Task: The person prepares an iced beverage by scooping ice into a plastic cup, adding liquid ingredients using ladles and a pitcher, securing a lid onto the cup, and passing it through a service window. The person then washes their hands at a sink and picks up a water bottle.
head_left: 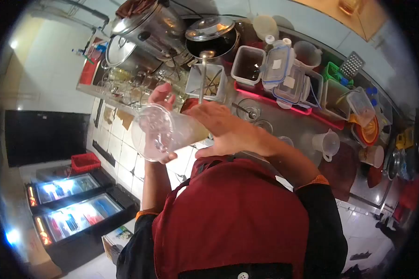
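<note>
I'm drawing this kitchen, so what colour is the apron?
The apron is dark red, seen best in the head view.

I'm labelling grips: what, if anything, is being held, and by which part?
Translucent plastic cupware, perhaps nested: the left hand at its wide end, the right hand around the narrower, cloudy end.

This place is a kitchen, seemingly a commercial one. Beyond the person's fingers [161, 89] stand large metal pots [159, 35] and a lidded black pan [212, 45]. Right of the fingers, a metal counter [297, 126] carries food boxes [278, 65] and a grater [352, 64]; to their left, glass-fronted lit cabinets [81, 216] stand.
</note>
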Demonstrator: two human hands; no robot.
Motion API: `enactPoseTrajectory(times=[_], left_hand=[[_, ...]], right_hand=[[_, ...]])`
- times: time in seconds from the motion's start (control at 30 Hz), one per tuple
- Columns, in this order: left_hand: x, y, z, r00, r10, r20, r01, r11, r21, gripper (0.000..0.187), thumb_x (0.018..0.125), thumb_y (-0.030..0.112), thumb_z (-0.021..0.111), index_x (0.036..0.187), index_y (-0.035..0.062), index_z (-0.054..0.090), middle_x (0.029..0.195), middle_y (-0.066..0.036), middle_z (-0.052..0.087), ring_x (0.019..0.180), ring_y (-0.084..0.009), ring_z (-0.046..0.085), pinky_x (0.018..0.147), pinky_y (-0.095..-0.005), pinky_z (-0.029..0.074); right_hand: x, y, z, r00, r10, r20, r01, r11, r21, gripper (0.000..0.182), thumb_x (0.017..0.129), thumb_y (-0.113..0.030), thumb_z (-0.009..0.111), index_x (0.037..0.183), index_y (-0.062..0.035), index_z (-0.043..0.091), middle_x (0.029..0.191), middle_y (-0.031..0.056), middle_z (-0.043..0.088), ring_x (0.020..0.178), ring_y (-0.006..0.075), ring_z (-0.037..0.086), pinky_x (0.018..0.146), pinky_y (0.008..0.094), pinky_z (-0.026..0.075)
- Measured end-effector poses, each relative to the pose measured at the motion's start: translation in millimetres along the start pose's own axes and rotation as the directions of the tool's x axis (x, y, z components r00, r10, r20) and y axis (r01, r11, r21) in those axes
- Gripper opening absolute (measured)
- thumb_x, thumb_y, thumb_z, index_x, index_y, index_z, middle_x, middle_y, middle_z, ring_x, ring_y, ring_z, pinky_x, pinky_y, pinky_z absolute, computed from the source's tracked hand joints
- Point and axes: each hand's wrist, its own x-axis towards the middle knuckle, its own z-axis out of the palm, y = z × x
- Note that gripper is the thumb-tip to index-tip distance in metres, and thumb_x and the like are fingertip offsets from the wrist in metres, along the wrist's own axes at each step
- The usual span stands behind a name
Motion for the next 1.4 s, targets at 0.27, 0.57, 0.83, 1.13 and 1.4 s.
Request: enactPoseTrajectory(times=[0.27,0.57,0.83,1.13,1.4], left_hand=[[-54.3,2.6,-65.7,0.806,-0.501,0.315,0.434,0.863,0.261,0.099,0.064,0.057,0.083,0.138,0.004,0.045,0.142,-0.013,0.046,0.13,-0.0293,0.046,0.108,-0.041,0.036],[-256.9,-185.8,-192.9,0.149,-0.898,0.413,0.797,0.356,0.488,0.067,0.097,0.056,0.044,0.136,0.002,0.049,0.136,-0.021,0.053,0.123,-0.0335,0.053,0.103,-0.0385,0.041],[-8.3,3.0,-200.7,0.754,-0.442,0.486,0.4,0.896,0.195,0.112,0.064,0.022,0.09,0.15,-0.001,0.022,0.145,-0.022,0.043,0.124,-0.0308,0.052,0.099,-0.0399,0.045],[-12.4,-94.1,-180.0,0.965,-0.078,0.251,0.087,0.996,-0.029,0.1,0.052,0.023,0.093,0.135,0.004,0.04,0.132,-0.015,0.049,0.122,-0.0267,0.051,0.102,-0.0398,0.042],[7.7,-105.3,-198.4,0.999,0.039,0.025,-0.032,0.968,-0.248,0.107,0.048,0.043,0.092,0.133,0.006,0.04,0.136,-0.02,0.039,0.12,-0.0342,0.05,0.102,-0.0451,0.041]], right_hand=[[13.0,19.0,34.5,0.999,-0.024,0.028,0.019,0.988,0.153,0.061,0.06,-0.036,0.082,0.106,-0.0031,0.061,0.104,0.0141,0.057,0.1,0.0328,0.054,0.084,0.0418,0.043],[49.1,37.4,64.5,0.933,0.355,-0.056,-0.338,0.92,0.199,0.069,0.054,-0.036,0.086,0.111,-0.0044,0.062,0.108,0.0141,0.056,0.106,0.0329,0.053,0.094,0.041,0.041],[85.2,53.3,106.6,0.914,0.403,-0.046,-0.401,0.915,0.047,0.067,0.057,-0.029,0.09,0.112,-0.0042,0.063,0.104,0.0132,0.054,0.102,0.0287,0.052,0.09,0.0376,0.045],[85.9,70.8,115.5,0.853,0.465,0.235,-0.428,0.883,-0.194,0.064,0.075,-0.022,0.079,0.13,-0.0071,0.051,0.121,0.0163,0.055,0.115,0.0312,0.055,0.098,0.0407,0.045],[54.0,91.6,124.6,0.613,0.76,0.215,-0.261,0.452,-0.853,0.039,0.086,-0.016,0.054,0.125,-0.0115,0.053,0.093,0.0153,0.064,0.086,0.0308,0.067,0.071,0.0435,0.051]])
